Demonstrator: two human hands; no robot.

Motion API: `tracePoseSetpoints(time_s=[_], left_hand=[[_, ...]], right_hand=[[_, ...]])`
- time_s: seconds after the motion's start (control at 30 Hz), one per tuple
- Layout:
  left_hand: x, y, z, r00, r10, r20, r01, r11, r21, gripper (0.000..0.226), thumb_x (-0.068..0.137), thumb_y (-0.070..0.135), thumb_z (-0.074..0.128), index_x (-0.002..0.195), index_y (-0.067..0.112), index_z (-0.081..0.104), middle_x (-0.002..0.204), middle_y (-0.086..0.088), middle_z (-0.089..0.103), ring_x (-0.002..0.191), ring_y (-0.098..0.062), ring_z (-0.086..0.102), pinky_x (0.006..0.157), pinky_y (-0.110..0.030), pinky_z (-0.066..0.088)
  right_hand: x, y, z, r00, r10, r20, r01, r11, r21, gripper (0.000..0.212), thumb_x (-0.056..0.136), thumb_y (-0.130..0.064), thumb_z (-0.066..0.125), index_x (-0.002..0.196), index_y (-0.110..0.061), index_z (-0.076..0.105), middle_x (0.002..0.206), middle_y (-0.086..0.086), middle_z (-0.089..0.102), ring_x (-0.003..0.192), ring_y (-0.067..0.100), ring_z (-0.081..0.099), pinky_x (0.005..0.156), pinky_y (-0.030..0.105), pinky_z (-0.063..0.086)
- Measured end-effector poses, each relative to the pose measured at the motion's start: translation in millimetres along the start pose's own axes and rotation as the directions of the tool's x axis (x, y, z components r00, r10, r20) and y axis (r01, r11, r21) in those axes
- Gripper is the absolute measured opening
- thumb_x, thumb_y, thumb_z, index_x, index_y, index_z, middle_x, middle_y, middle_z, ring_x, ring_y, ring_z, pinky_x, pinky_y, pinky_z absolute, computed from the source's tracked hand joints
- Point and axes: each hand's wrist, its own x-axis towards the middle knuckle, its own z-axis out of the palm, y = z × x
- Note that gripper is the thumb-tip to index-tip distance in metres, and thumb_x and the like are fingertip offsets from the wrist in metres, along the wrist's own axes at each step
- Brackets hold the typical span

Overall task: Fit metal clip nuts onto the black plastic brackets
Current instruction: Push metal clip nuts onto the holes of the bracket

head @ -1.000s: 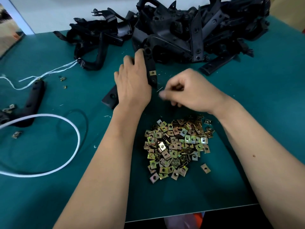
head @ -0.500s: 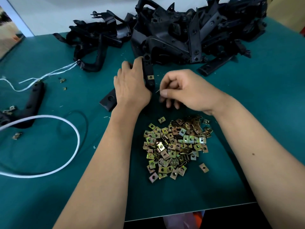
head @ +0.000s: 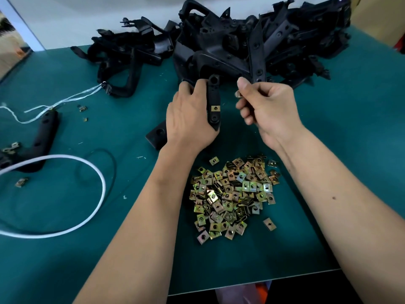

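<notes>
The left hand (head: 188, 119) has its grip curled round a black bracket (head: 214, 99) held above the bench (head: 350, 139), one clip nut (head: 215, 108) already seated on its arm. Just beside it, the right hand (head: 269, 110) pinches a second nut (head: 237, 94), mostly hidden by thumb and fingers. The nut pile (head: 234, 194) lies below both hands, the bracket heap (head: 252, 42) behind.
</notes>
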Motion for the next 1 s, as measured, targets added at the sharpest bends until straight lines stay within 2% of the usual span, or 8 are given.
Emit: tracePoseSetpoints(time_s=[0.17, 0.37, 0.6, 0.8, 1.0], left_hand=[[-2.3, 5.8, 2.3, 1.000, 0.022, 0.010, -0.023, 0.999, 0.028, 0.059, 0.080, 0.034, 0.070, 0.130, 0.014, 0.047, 0.116, -0.012, 0.050, 0.102, -0.036, 0.055, 0.080, -0.043, 0.042], [-2.3, 6.5, 5.4, 1.000, 0.029, 0.009, -0.030, 0.998, 0.050, 0.063, 0.078, 0.039, 0.069, 0.133, 0.016, 0.047, 0.117, -0.011, 0.050, 0.103, -0.034, 0.055, 0.079, -0.039, 0.037], [-2.8, 9.4, 4.4, 0.999, 0.030, 0.024, -0.032, 0.997, 0.067, 0.066, 0.076, 0.030, 0.073, 0.135, 0.017, 0.045, 0.117, -0.010, 0.049, 0.103, -0.033, 0.054, 0.082, -0.039, 0.039], [-4.1, 13.3, 3.6, 0.996, 0.045, 0.079, -0.049, 0.997, 0.054, 0.089, 0.076, 0.030, 0.074, 0.154, 0.022, 0.032, 0.126, -0.011, 0.048, 0.114, -0.033, 0.051, 0.093, -0.042, 0.041], [-3.2, 16.1, 3.0, 0.996, 0.030, 0.080, -0.033, 0.999, 0.039, 0.100, 0.075, 0.028, 0.077, 0.160, 0.026, 0.024, 0.127, -0.009, 0.048, 0.117, -0.031, 0.050, 0.097, -0.042, 0.040]], right_hand=[[1.4, -1.3, 3.0, 0.998, 0.050, 0.047, -0.057, 0.985, 0.166, 0.008, 0.099, -0.002, 0.063, 0.096, 0.001, 0.071, 0.073, 0.008, 0.075, 0.067, 0.021, 0.074, 0.061, 0.020, 0.058], [-0.2, 0.4, 4.0, 0.998, 0.045, 0.051, -0.045, 0.999, -0.003, 0.014, 0.099, -0.011, 0.067, 0.088, -0.003, 0.071, 0.063, 0.004, 0.070, 0.052, 0.014, 0.065, 0.047, 0.019, 0.050], [0.2, -2.8, 3.3, 0.993, 0.091, 0.076, -0.093, 0.995, 0.019, 0.014, 0.100, -0.010, 0.065, 0.092, 0.001, 0.071, 0.063, 0.005, 0.068, 0.052, 0.013, 0.061, 0.045, 0.020, 0.047], [-2.8, -5.5, 3.4, 0.998, 0.036, 0.059, -0.032, 0.997, -0.066, 0.018, 0.097, -0.011, 0.068, 0.082, -0.003, 0.072, 0.058, 0.004, 0.064, 0.047, 0.014, 0.056, 0.040, 0.021, 0.040], [-1.3, -10.6, -0.6, 0.995, -0.003, 0.096, 0.007, 0.999, -0.042, 0.022, 0.101, -0.011, 0.062, 0.081, -0.006, 0.070, 0.061, 0.006, 0.064, 0.048, 0.015, 0.053, 0.039, 0.021, 0.033]])
